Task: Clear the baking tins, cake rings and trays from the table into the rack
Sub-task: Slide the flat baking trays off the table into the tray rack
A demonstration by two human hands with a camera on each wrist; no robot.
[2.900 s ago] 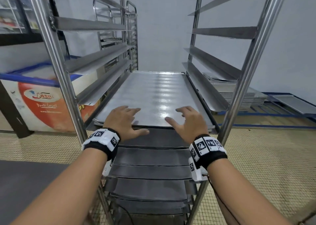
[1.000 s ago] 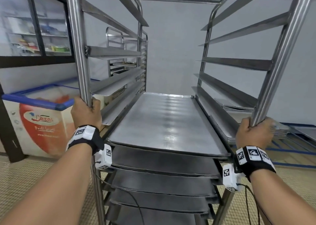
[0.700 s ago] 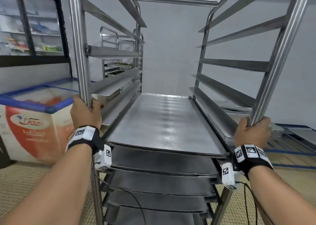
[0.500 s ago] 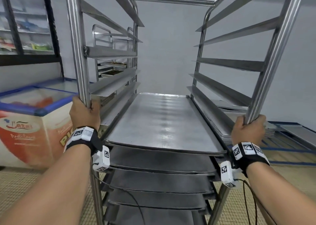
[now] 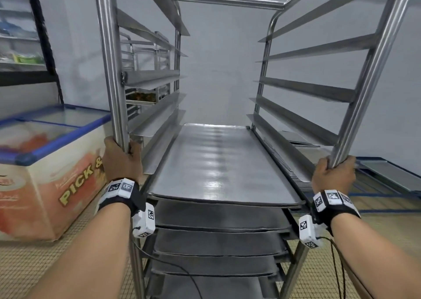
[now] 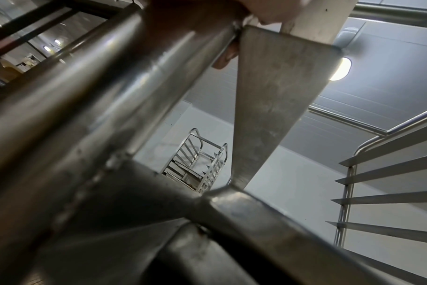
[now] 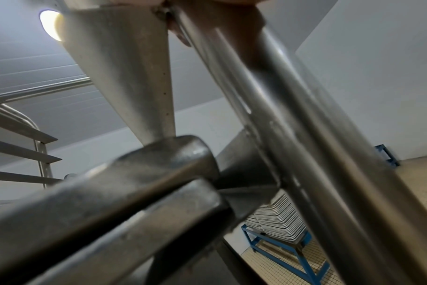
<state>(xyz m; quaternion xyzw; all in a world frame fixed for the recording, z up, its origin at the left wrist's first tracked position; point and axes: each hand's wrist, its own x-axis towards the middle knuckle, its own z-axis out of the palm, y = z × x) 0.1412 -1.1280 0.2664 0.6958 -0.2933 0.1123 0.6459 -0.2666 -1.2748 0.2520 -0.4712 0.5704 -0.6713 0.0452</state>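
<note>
A tall steel rack (image 5: 227, 0) fills the head view. A flat metal tray (image 5: 218, 162) lies on its rails at mid height, with several darker trays (image 5: 218, 239) stacked on rails below it. My left hand (image 5: 121, 156) grips the rack's front left post (image 5: 111, 71). My right hand (image 5: 333, 173) grips the front right post (image 5: 364, 82). The left wrist view shows that post (image 6: 85, 96) close up with a fingertip (image 6: 226, 57) curled round it. In the right wrist view a finger (image 7: 181, 36) wraps the right post (image 7: 293, 115).
A chest freezer (image 5: 45, 162) with a blue rim stands close on the left. A second rack (image 5: 145, 75) stands behind the left side. Stacked trays on a blue stand (image 7: 280, 223) sit low at the right by the wall. Tiled floor (image 5: 387, 230) lies on both sides.
Both hands left the top tray's front edge and took hold of the rack's front posts. Since then the freezer has slid nearer and leftward in view; the rack is moving with my hands.
</note>
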